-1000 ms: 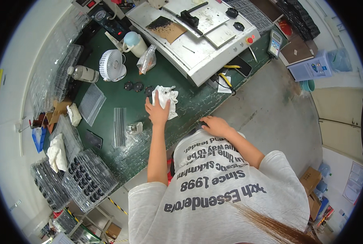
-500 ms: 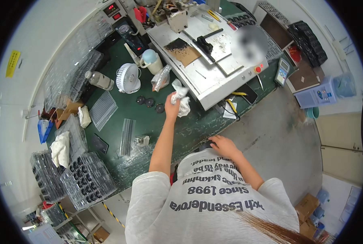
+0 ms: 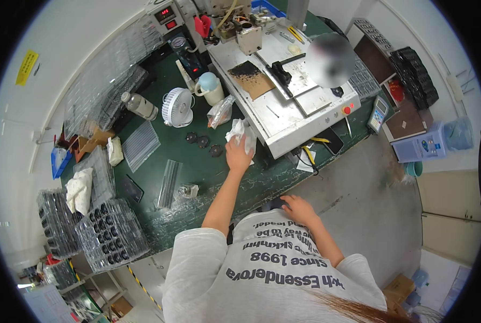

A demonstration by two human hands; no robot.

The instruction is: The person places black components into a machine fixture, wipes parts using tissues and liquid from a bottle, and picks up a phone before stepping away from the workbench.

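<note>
My left hand is stretched out over the green bench and grips a crumpled white cloth, pressed against the front left corner of the white machine table. Three small black round parts lie just left of the cloth. My right hand rests low at the bench's front edge near my waist, fingers spread over a dark object, touching the hem of my grey shirt.
A small white fan, a pale jug, a clear bag and a bottle stand behind the parts. Clear trays of black parts are stacked at the left. A grey floor lies to the right.
My left hand has carried the white cloth away from me, from the open bench top up to the corner of the white machine table. My right hand stays near my waist.
</note>
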